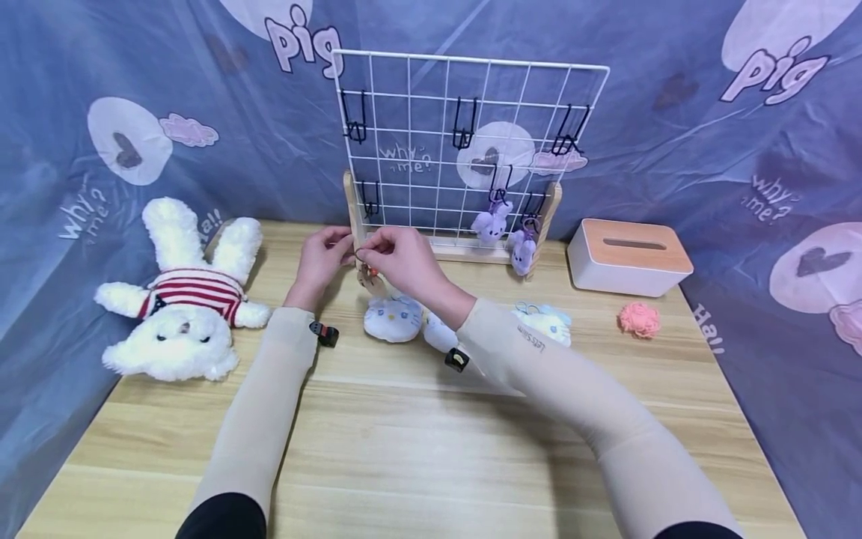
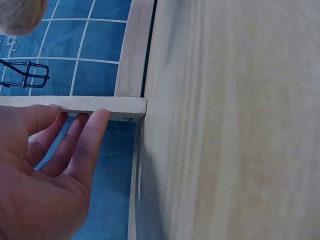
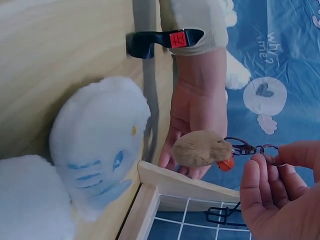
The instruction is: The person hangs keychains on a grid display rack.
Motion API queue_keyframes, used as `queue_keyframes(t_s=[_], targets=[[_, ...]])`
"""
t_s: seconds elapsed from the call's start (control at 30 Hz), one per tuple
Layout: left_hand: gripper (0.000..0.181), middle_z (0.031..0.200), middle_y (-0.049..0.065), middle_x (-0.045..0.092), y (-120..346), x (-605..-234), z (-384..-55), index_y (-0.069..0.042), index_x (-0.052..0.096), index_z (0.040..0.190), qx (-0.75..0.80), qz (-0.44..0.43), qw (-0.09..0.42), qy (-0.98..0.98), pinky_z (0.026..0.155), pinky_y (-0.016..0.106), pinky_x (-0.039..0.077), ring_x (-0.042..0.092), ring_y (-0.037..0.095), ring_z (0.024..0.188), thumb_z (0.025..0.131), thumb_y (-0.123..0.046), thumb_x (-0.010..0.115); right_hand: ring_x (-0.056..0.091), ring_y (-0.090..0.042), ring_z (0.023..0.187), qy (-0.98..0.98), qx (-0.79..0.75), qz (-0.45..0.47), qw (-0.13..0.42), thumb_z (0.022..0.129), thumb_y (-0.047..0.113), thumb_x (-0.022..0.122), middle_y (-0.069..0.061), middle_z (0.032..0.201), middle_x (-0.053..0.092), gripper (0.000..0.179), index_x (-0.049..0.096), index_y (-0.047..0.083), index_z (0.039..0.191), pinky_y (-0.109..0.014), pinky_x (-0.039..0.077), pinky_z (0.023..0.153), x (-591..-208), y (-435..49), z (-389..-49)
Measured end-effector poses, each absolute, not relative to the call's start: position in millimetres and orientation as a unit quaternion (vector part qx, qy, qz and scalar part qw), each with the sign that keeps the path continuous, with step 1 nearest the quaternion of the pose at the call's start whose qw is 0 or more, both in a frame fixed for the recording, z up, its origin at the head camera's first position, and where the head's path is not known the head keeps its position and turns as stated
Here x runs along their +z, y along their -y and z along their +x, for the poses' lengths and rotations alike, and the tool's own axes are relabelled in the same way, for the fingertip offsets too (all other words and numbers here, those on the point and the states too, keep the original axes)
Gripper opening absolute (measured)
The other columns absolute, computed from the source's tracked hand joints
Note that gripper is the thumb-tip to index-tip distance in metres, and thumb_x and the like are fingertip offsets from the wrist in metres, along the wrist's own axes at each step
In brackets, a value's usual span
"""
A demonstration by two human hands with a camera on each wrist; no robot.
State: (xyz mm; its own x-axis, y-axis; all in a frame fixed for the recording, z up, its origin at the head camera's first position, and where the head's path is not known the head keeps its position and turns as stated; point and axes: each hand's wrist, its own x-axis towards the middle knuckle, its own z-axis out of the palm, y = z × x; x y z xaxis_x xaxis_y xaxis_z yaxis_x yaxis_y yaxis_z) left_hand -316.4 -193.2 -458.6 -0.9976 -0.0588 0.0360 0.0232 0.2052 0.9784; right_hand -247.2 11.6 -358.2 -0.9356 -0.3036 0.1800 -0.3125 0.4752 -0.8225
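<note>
My right hand point(image 1: 412, 260) pinches the metal ring point(image 3: 271, 156) of a keychain between thumb and fingers. From its chain hangs a small fuzzy brown plush point(image 3: 197, 148) with an orange bead-like charm point(image 3: 226, 164). Beside it, my left hand point(image 1: 319, 262) grips the left wooden side post point(image 2: 112, 104) of a display rack, thumb on one face and fingers on the other. A white wire grid point(image 1: 431, 142) rises from the rack. Near the right hand, a black hook point(image 3: 222, 215) sits on the grid. Two purple bunny keychains, one upper point(image 1: 493, 223) and one lower point(image 1: 523, 251), hang at the grid's right.
White plush heads lie before the rack: one left point(image 1: 393, 318), one partly behind my right forearm point(image 1: 439, 334), one right point(image 1: 554, 325). A white teddy bear point(image 1: 185, 299) lies at left. At right are a tissue box point(image 1: 626, 258) and a coral pompom-like thing point(image 1: 639, 320).
</note>
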Motion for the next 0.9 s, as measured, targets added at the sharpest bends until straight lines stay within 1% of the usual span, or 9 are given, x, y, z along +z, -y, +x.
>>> queue_keyframes(t_s=[0.1, 0.3, 0.37, 0.53, 0.6, 0.7, 0.77, 0.83, 0.9], targets=[[0.036, 0.122, 0.021, 0.07, 193.2, -459.6, -317.1, 0.007, 0.068, 0.143, -0.628, 0.007, 0.036, 0.777, 0.097, 0.032, 0.073, 0.071, 0.0, 0.087, 0.114, -0.013, 0.066, 0.076, -0.014, 0.085, 0.857, 0.485, 0.176, 0.003, 0.104, 0.019, 0.081, -0.007, 0.1, 0.084, 0.01, 0.084, 0.009, 0.107, -0.021, 0.06, 0.077, -358.2, -10.7, -252.2], [0.034, 0.124, 0.021, 0.07, 193.0, -460.4, -317.0, 0.006, 0.069, 0.143, -0.621, 0.01, 0.039, 0.783, 0.085, 0.017, 0.071, 0.07, 0.001, 0.087, 0.114, -0.013, 0.066, 0.075, -0.015, 0.088, 0.855, 0.488, 0.178, 0.008, 0.106, 0.016, 0.077, -0.008, 0.104, 0.085, 0.012, 0.085, 0.009, 0.112, -0.021, 0.059, 0.074, -358.3, -9.7, -262.5], [0.034, 0.124, 0.021, 0.071, 192.9, -460.5, -317.2, 0.006, 0.069, 0.142, -0.62, 0.012, 0.039, 0.783, 0.086, 0.018, 0.071, 0.07, 0.002, 0.088, 0.114, -0.013, 0.066, 0.075, -0.016, 0.089, 0.856, 0.486, 0.174, 0.014, 0.106, 0.017, 0.077, -0.007, 0.103, 0.085, 0.012, 0.086, 0.01, 0.112, -0.021, 0.059, 0.075, -357.8, -9.8, -266.3], [0.035, 0.125, 0.021, 0.07, 193.0, -460.9, -317.4, 0.006, 0.069, 0.143, -0.62, 0.012, 0.036, 0.783, 0.094, 0.028, 0.073, 0.071, 0.002, 0.09, 0.115, -0.014, 0.065, 0.072, -0.015, 0.089, 0.854, 0.494, 0.163, 0.018, 0.106, 0.02, 0.079, -0.006, 0.101, 0.084, 0.012, 0.085, 0.012, 0.112, -0.022, 0.057, 0.076, -357.2, -9.5, -277.3], [0.035, 0.125, 0.021, 0.07, 193.3, -461.3, -317.5, 0.006, 0.069, 0.143, -0.615, 0.012, 0.038, 0.787, 0.092, 0.024, 0.073, 0.07, 0.002, 0.091, 0.115, -0.015, 0.065, 0.07, -0.014, 0.088, 0.851, 0.5, 0.162, 0.015, 0.105, 0.02, 0.079, -0.005, 0.1, 0.083, 0.011, 0.085, 0.012, 0.111, -0.022, 0.056, 0.075, -357.2, -9.2, -281.6], [0.034, 0.123, 0.021, 0.071, 194.0, -461.8, -317.8, 0.004, 0.07, 0.142, -0.603, 0.014, 0.044, 0.797, 0.081, 0.014, 0.068, 0.067, 0.004, 0.092, 0.115, -0.016, 0.065, 0.068, -0.012, 0.085, 0.846, 0.507, 0.162, 0.013, 0.105, 0.018, 0.079, -0.005, 0.099, 0.082, 0.011, 0.084, 0.011, 0.11, -0.021, 0.055, 0.072, -357.5, -8.1, -287.6], [0.034, 0.123, 0.02, 0.07, 194.2, -461.9, -317.8, 0.003, 0.071, 0.142, -0.598, 0.016, 0.045, 0.8, 0.076, 0.011, 0.066, 0.066, 0.006, 0.091, 0.115, -0.016, 0.065, 0.067, -0.012, 0.085, 0.845, 0.511, 0.159, 0.014, 0.105, 0.017, 0.079, -0.005, 0.098, 0.081, 0.01, 0.084, 0.01, 0.11, -0.019, 0.054, 0.071, -358.0, -7.3, -291.1], [0.034, 0.123, 0.019, 0.07, 194.3, -461.6, -317.9, 0.003, 0.071, 0.142, -0.601, 0.017, 0.043, 0.798, 0.077, 0.013, 0.067, 0.066, 0.006, 0.09, 0.115, -0.016, 0.065, 0.068, -0.013, 0.085, 0.842, 0.516, 0.156, 0.015, 0.105, 0.016, 0.078, -0.005, 0.097, 0.08, 0.01, 0.084, 0.009, 0.11, -0.018, 0.054, 0.069, -358.6, -6.6, -294.3], [0.034, 0.123, 0.018, 0.069, 194.2, -461.5, -317.9, 0.004, 0.07, 0.143, -0.609, 0.017, 0.038, 0.792, 0.082, 0.018, 0.071, 0.069, 0.006, 0.089, 0.115, -0.015, 0.064, 0.068, -0.013, 0.084, 0.84, 0.521, 0.151, 0.013, 0.105, 0.016, 0.078, -0.004, 0.095, 0.079, 0.011, 0.084, 0.009, 0.11, -0.017, 0.054, 0.068, -359.0, -6.1, -296.9]])
